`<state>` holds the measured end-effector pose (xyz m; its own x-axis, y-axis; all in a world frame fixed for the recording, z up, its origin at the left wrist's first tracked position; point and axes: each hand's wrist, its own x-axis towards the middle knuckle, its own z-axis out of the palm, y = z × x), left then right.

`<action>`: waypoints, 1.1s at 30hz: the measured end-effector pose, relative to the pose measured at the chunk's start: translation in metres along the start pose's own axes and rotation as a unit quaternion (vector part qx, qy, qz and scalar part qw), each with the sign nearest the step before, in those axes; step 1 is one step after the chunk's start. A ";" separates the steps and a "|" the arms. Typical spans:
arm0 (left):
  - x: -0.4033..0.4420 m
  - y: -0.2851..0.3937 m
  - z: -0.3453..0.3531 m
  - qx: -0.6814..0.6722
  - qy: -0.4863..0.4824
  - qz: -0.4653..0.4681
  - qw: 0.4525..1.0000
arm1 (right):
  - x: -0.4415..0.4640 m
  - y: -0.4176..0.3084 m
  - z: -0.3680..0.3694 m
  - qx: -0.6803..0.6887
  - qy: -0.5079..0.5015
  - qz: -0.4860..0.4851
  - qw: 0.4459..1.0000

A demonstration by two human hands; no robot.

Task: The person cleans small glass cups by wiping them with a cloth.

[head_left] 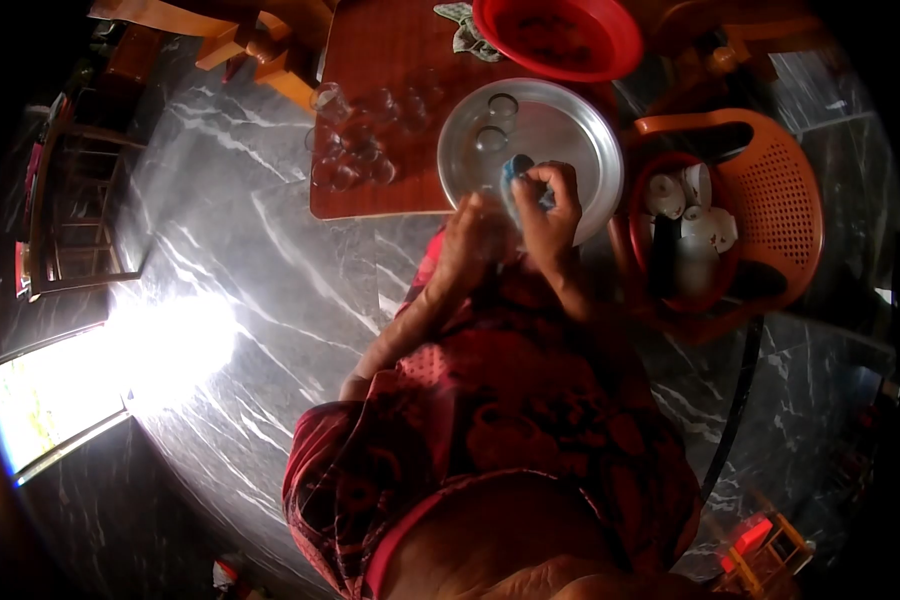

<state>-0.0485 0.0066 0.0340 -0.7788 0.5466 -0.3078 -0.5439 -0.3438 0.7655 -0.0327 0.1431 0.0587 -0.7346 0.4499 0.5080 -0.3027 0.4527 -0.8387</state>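
Holding the blue cloth [513, 178], pinched in the right hand [552, 208], over the tray [450, 150] at the near-right corner of the bench [380, 200] should catch any drips; the left hand [467, 225] is blurred, its grip indeterminable.

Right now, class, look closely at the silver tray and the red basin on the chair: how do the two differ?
The tray is silvery, while the basin is red. The tray is shallow and looks wider in this view; the basin looks deeper and narrower. Clear glasses stand in the tray, but white dishes fill much of the basin. Both are round and hold tableware.
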 end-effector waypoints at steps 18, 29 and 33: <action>0.012 -0.012 -0.004 -0.230 0.023 -0.051 0.972 | -0.047 -0.025 -0.004 0.008 -0.032 0.059 0.998; 0.022 -0.025 -0.017 -0.221 0.091 -0.008 0.971 | -0.033 -0.033 -0.008 -0.006 -0.054 -0.036 0.998; 0.017 -0.006 -0.003 -0.060 0.011 0.061 0.996 | -0.024 -0.026 -0.008 -0.005 -0.046 -0.031 0.998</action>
<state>-0.0595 0.0158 0.0225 -0.8475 0.4787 -0.2293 -0.4768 -0.4971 0.7249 -0.0024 0.1265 0.0692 -0.7682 0.3479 0.5373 -0.3428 0.4853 -0.8043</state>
